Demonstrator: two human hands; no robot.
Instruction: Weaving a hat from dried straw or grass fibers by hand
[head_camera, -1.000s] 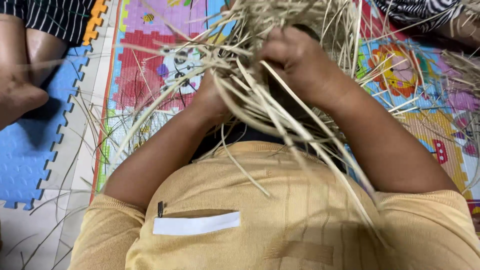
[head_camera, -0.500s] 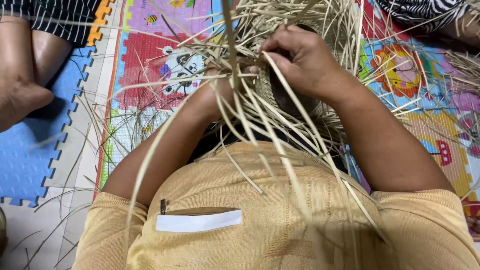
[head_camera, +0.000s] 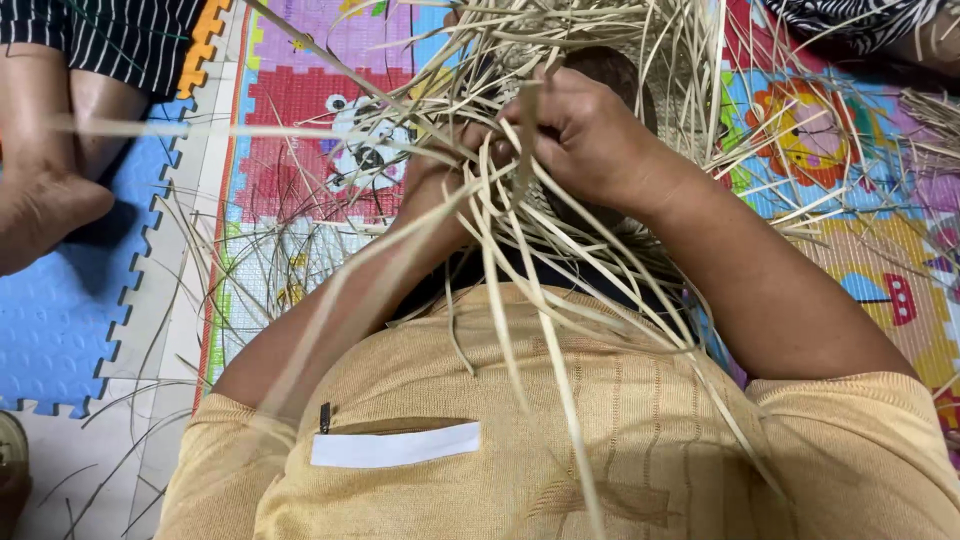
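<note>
The right hand (head_camera: 590, 130) is closed around a bunch of pale straw strips (head_camera: 520, 250), with its fingers (head_camera: 545, 125) curled over them at the middle of the scene, toward the far side. The left hand (head_camera: 445, 165) sits just beside it, to its left, mostly buried under the crossing strips; its fingers seem to pinch some of the same strips, though the straw hides the grip too much to be sure. The two hands are touching or nearly so.

The strips fan out from the hands in every direction. Long ones trail toward the near side over the person's yellow shirt (head_camera: 600, 440), and one blurred strip runs out to the far left. Behind the hands, at the far side, a partly woven straw piece (head_camera: 600, 50) rises, with a dark rounded shape showing through it.

A white slip (head_camera: 395, 445) lies on the chest of the shirt, with a small dark clip just to its left. Under everything is a colourful foam play mat (head_camera: 300, 110) with puzzle edges, blue on the left. On the far left another person's bare foot (head_camera: 45, 205) rests on the blue part of the mat, and loose straw lies scattered around.
</note>
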